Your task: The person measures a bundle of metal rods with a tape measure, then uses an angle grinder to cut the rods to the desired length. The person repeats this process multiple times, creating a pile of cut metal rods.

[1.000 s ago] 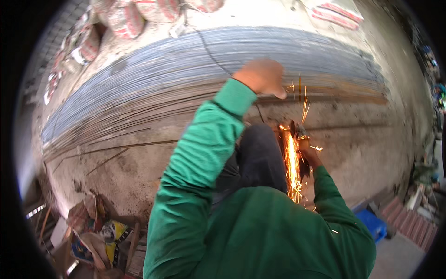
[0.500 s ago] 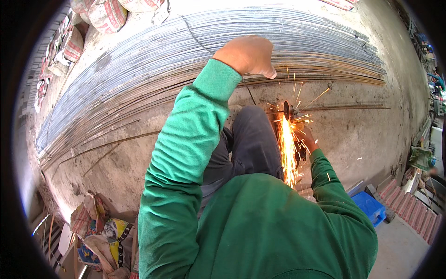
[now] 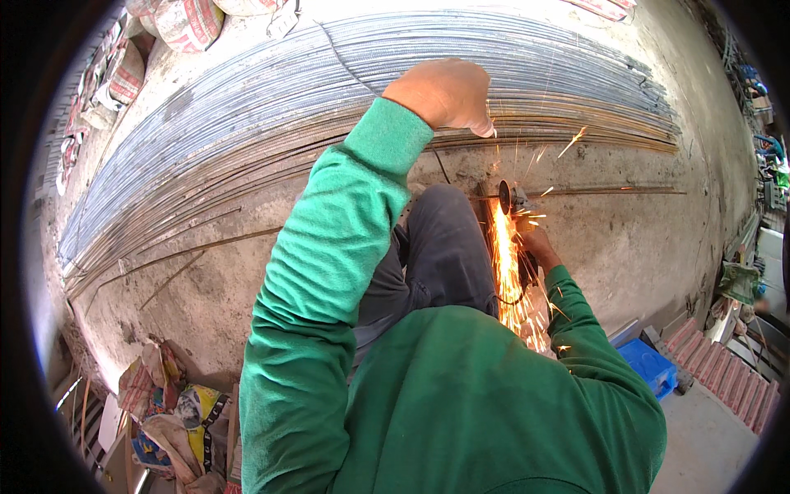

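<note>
My right hand (image 3: pixel 536 244) is closed round an angle grinder, whose body is mostly hidden by sparks and my hand. Its thin cutting disc (image 3: pixel 504 198) stands upright at a thin steel rod (image 3: pixel 609 191) lying along the floor. A bright orange stream of sparks (image 3: pixel 505 251) pours from the disc toward me, past my right knee. My left hand (image 3: pixel 448 92) is raised in front of me, over a long bundle of ribbed steel bars (image 3: pixel 271 115). Its fingers curl under with the thumb pointing down; anything inside them is hidden.
My bent knee (image 3: pixel 448 222) is just left of the sparks. Loose rods (image 3: pixel 173 280) lie on the concrete at left. Printed sacks (image 3: pixel 188 25) stand at the far left, and a heap of rags and bags (image 3: pixel 177 412) lies near left. A blue plastic case (image 3: pixel 648 366) stands at right.
The spark stream has spread wider at its lower end, and fewer sparks scatter around the disc. Both hands keep nearly the same places, the grinder still at the rod.
</note>
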Motion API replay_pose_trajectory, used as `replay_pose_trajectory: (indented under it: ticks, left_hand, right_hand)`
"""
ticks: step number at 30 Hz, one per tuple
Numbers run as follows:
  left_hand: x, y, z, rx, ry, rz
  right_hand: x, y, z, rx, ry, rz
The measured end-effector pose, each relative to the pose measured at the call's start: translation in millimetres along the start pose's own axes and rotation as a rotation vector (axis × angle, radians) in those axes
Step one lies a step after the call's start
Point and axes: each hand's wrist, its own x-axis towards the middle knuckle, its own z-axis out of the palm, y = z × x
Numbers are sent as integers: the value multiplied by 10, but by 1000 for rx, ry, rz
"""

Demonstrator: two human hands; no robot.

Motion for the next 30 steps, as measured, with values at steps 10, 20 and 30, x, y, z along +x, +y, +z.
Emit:
replay_pose_trajectory:
  ticks: [10, 20, 30]
  left_hand:
    - [-14, -11, 21, 7, 3, -25]
    - [-14, 11, 27, 9, 13, -37]
    - [-3, 2, 24, 24, 13, -22]
  right_hand:
    - [-183, -356, -19, 193, -6, 178]
    - [-73, -28, -13, 237, -21, 131]
    - [-57, 102, -28, 300, -102, 79]
